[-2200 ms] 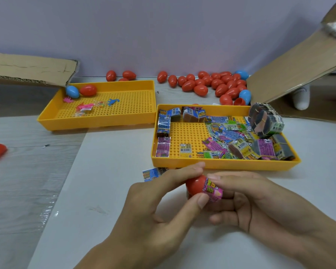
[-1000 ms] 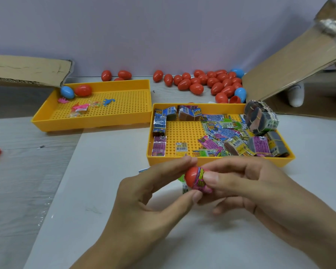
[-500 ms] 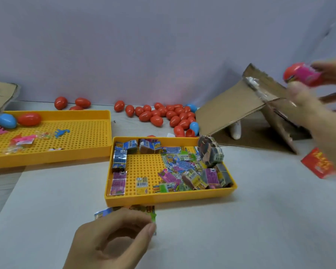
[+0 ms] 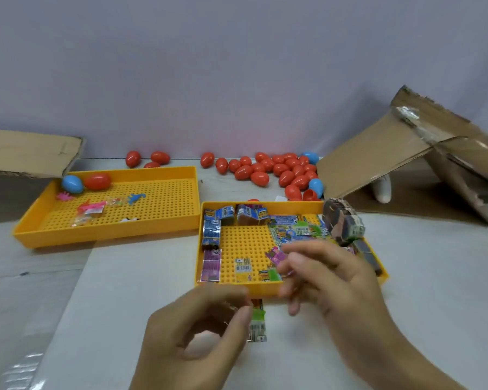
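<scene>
Now the left hand (image 4: 197, 333) sits low in the middle, on the white table (image 4: 124, 305). Its fingers are curled, and their tips touch the left edge of a small folded paper slip (image 4: 257, 323) with a green patch. The slip lies flat on the table, just in front of the near yellow tray (image 4: 245, 243). The picture is blurry there, so it is not clear if the fingers pinch the slip or only touch it.

The right hand (image 4: 330, 282) hangs over the front right part of the near tray. Its fingers are loose and spread, and they hold nothing.

Many small printed slips (image 4: 293, 229) lie in the near tray, and a tied bundle (image 4: 343, 223) rests on its back right corner. The far yellow tray (image 4: 164, 204) holds a blue egg (image 4: 72, 184) and a red egg (image 4: 97, 181) side by side. More red eggs (image 4: 265, 170) lie by the wall, next to a cardboard flap (image 4: 378, 161).
</scene>
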The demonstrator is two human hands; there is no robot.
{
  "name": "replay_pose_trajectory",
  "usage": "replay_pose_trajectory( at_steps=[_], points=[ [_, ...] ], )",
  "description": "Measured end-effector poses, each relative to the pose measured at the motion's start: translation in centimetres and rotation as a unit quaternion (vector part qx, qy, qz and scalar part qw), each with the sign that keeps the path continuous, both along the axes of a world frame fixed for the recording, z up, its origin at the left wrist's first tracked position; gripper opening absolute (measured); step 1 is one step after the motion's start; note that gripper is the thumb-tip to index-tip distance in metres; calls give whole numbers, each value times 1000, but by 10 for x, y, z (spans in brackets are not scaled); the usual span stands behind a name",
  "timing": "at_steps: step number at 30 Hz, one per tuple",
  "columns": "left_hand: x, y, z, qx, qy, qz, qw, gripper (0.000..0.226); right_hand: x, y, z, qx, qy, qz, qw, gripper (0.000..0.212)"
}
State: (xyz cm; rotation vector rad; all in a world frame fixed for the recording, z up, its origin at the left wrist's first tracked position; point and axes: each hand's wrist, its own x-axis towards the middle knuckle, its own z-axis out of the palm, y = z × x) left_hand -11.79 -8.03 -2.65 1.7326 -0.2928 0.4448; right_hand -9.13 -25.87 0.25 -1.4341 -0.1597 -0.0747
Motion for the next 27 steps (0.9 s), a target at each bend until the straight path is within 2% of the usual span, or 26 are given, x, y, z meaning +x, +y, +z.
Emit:
replay_pose_trajectory(
  at_steps=[3, 4, 7, 10, 12, 15, 17, 19, 21, 22, 23, 25, 27],
  points=[
    [20, 18, 15, -74, 3, 66, 995, 10, -6, 17, -32, -23, 23, 74, 997, 17],
    [29, 25, 22, -51, 0, 84, 995, 8, -7, 18, -31, -45, 10, 88, 995, 16],
    [68, 28, 45, 143, -15, 101, 985, 11, -7, 15, -37, -74, 8, 117, 990, 15],
    [121, 3, 60, 283, 10, 60, 957, 6, -3, 14, -38, -71, 38, 131, 988, 13],
    [160, -22, 60, 373, 38, 25, 927, 12, -3, 12, -36, -64, 51, 135, 987, 13],
    [205, -55, 52, 525, 141, -8, 839, 28, -3, 8, -35, -56, 62, 145, 986, 12],
    [224, -64, 50, 564, 218, -3, 796, 38, -3, 7, -33, -48, 70, 155, 984, 12],
    [235, -65, 53, 552, 286, -5, 783, 44, -2, 6, -33, -46, 69, 161, 984, 14],
    [240, -61, 55, 514, 324, -19, 794, 35, -2, 6, -33, -45, 70, 157, 984, 15],
    [239, -60, 56, 479, 319, -19, 817, 28, -1, 6, -33, -47, 68, 153, 985, 14],
    [236, -59, 57, 428, 293, -8, 855, 20, 0, 6, -32, -49, 66, 151, 985, 13],
    [224, -58, 60, 281, 206, 19, 937, 18, -1, 6, -31, -50, 63, 147, 986, 12],
    [197, -54, 67, 86, 159, -19, 983, 20, -1, 7, -30, -43, 66, 148, 986, 12]
  ],
)
